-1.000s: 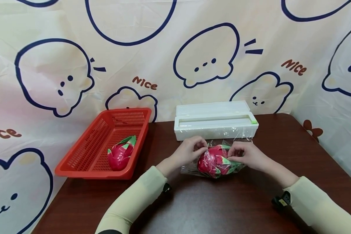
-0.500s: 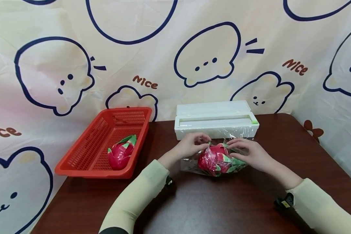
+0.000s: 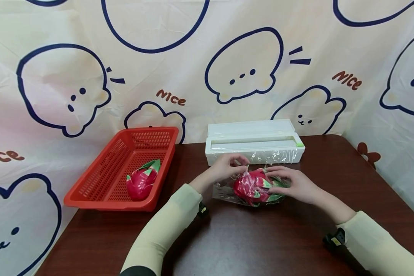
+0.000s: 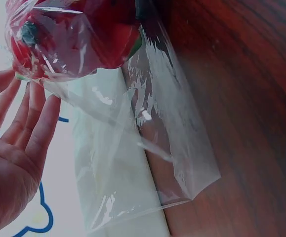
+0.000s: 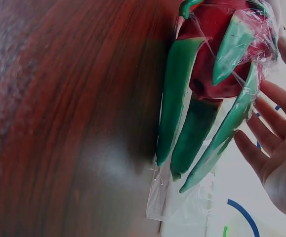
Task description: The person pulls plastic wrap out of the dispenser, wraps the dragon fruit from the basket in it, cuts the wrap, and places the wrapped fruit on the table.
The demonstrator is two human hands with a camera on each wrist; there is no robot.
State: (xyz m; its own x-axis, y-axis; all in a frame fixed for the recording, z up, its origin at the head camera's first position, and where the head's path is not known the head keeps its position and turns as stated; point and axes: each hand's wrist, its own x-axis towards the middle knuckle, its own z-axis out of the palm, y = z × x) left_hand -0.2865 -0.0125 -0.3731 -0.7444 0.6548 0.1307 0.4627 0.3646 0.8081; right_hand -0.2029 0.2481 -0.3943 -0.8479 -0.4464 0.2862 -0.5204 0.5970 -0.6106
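A pink-red dragon fruit (image 3: 248, 186) with green-tipped scales lies on the table, covered with clear plastic wrap (image 3: 224, 193) that spreads flat past its left side. Long green scales (image 5: 182, 98) stick out at its right end in the right wrist view. My left hand (image 3: 225, 166) is at the fruit's upper left, its fingertips at the film. In the left wrist view its fingers (image 4: 41, 126) are spread and fairly straight. On the other side, my right hand (image 3: 298, 184) has relaxed fingers against the wrapped fruit. The far fingertips are partly hidden.
A red plastic basket (image 3: 89, 205) at the left holds a second dragon fruit (image 3: 141, 184). Just behind my hands stands a white wrap dispenser box (image 3: 255, 156), its lid raised. A cartoon-printed cloth (image 3: 193, 69) hangs behind the brown table (image 3: 255, 245).
Both hands have loosened from pinching the film to more relaxed fingers. My left hand has shifted slightly up and right. The dragon fruit has barely moved.
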